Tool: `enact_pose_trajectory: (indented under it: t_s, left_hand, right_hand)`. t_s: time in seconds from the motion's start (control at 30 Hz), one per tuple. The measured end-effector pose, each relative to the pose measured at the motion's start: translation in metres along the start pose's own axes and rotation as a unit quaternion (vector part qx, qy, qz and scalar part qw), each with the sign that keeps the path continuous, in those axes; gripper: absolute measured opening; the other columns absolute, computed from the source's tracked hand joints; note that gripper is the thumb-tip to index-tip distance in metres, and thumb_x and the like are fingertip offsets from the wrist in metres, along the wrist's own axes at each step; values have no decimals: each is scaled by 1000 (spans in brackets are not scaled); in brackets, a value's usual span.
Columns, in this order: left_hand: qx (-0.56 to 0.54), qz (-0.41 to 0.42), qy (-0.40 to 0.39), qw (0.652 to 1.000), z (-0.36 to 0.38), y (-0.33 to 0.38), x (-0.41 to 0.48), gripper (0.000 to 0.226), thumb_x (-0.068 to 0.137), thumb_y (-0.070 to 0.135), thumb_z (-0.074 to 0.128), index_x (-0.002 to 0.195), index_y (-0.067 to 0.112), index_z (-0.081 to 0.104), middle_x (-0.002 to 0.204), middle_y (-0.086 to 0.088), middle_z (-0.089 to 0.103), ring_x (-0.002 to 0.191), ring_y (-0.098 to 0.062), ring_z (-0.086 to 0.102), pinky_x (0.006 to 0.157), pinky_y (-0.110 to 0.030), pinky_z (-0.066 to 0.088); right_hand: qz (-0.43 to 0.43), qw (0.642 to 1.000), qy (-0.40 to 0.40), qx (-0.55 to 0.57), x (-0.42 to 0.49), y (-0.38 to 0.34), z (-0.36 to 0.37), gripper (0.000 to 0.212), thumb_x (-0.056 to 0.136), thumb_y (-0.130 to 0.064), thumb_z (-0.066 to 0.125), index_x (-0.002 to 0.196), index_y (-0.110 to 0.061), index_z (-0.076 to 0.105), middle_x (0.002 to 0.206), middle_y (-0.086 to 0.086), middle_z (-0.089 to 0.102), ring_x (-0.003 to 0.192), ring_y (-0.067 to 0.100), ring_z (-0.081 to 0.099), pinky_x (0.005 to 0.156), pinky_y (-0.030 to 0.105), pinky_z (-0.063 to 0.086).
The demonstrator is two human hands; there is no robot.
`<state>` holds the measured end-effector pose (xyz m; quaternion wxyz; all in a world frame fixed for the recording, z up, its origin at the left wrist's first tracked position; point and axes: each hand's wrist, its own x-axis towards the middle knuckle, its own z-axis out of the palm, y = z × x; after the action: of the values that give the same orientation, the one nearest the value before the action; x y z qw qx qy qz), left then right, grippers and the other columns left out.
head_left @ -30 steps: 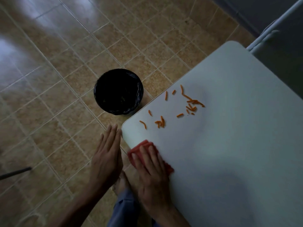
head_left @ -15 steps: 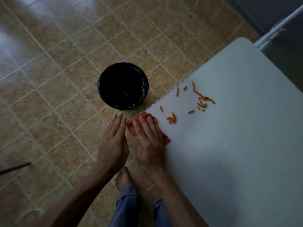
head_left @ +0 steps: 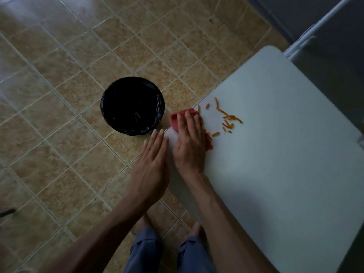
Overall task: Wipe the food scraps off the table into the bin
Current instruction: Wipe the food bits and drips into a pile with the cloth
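Obs., head view. The white rounded-corner table (head_left: 275, 154) fills the right side. The round black bin with a black plastic liner (head_left: 132, 106) stands on the tan tiled floor (head_left: 59, 134), just beside the table's left edge.

Right hand (head_left: 189, 142): fingers straight and together, pressed flat on the folded red cloth (head_left: 174, 120); it does not grip the cloth.

Change vs. half a second ago: hand and cloth sit farther along the table edge, past the near corner, and the cloth overhangs the edge on the bin side. The two closest orange strips no longer show apart. They lie at or under the hand's far side.

The loose orange shredded food scraps (head_left: 228, 121) lie on the table, just right of the cloth, none off the edge.

Left hand (head_left: 153, 160): open and flat, holding nothing, fingertips at the table corner. It stays close beside the right hand, not touching it.

Blue trouser legs (head_left: 145, 253) and bare feet show below.
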<state>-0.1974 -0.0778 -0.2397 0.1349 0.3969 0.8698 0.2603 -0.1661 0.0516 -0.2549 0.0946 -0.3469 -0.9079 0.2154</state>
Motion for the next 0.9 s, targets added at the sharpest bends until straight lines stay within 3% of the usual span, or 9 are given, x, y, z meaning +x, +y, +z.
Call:
enact_pose_trajectory:
  t_s: [0.07,0.17,0.33,0.5,0.6,0.7,0.8,0.9]
  left_hand:
    - [7,12,-1,1000,2,2,4,56,99,17,30,152,-1,37,161,-18,30,153,-30,21,122,-52,27]
    - [18,24,-7,1000,6,1,6,57,98,15,31,152,0,36,162,-17,29,153,-29,20,123,-49,23]
    - [44,40,-21,998,11,-2,4,59,98,18,29,153,-1,32,162,-18,25,153,-29,17,124,-45,17]
    - [57,55,-29,996,13,-6,5,60,98,20,31,154,-1,29,163,-19,23,154,-29,15,124,-44,15]
    - [64,51,-39,996,14,-5,4,61,99,21,31,156,0,24,165,-18,18,155,-27,8,125,-42,11]
    - [70,45,-37,996,16,-6,0,63,99,18,40,156,1,23,165,-16,14,155,-27,7,126,-40,7]
    - [69,41,-36,996,18,-6,1,64,98,15,46,156,1,25,165,-15,16,156,-28,9,125,-45,15]
    - [75,50,-42,995,17,-7,2,60,100,16,39,156,1,24,165,-17,17,155,-28,10,124,-48,19]
  right_hand:
    - [12,1000,11,-8,9,4,-4,63,97,-33,24,154,-13,41,164,12,34,155,32,23,128,45,18]
    - [39,998,38,-18,15,12,-8,58,97,-19,34,155,-13,37,165,14,31,156,33,20,128,46,17]
    - [93,992,77,-29,4,12,-7,59,94,-10,43,153,-10,41,164,15,33,155,36,20,128,49,18]
    - [3,999,49,-22,4,10,-5,55,99,-21,34,151,-8,44,160,17,39,153,38,27,125,51,25]
    - [8,999,53,-10,19,18,-9,56,98,-24,30,149,-7,47,158,18,42,151,40,30,125,50,25]
    - [-15,999,35,-22,-4,17,-5,52,101,-18,39,152,-11,43,161,15,38,154,37,26,124,51,28]
    - [-81,996,7,-36,-59,30,-14,53,103,-14,50,155,-17,40,164,9,34,156,31,22,124,47,28]
    - [-123,991,-25,-46,-95,59,-38,51,104,-17,42,154,-18,41,164,7,35,156,29,24,121,47,33]
